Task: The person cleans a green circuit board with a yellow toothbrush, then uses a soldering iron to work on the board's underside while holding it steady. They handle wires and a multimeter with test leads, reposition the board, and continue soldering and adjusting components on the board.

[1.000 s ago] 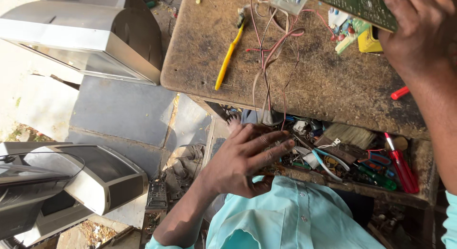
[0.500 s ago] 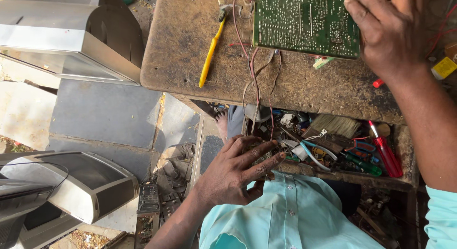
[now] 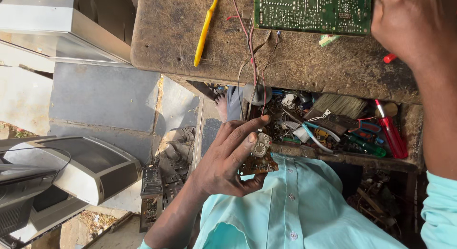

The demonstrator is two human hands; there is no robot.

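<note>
My left hand is below the worn wooden bench, fingers closed around a small brown circuit board with a round white socket, held just over my light blue shirt. My right hand rests on the bench top at the upper right, gripping the right edge of a large green circuit board that lies flat with its solder side up. Thin red and brown wires trail from that board over the bench's front edge.
A yellow-handled tool lies on the bench's left part. An open tray under the bench holds a brush, a red screwdriver, green tools and loose parts. Old television sets stand on the floor at left, one more at upper left.
My left hand has lifted the small socket board out of the tray toward my chest. The view has shifted, so the green board and right hand sit higher and closer.
</note>
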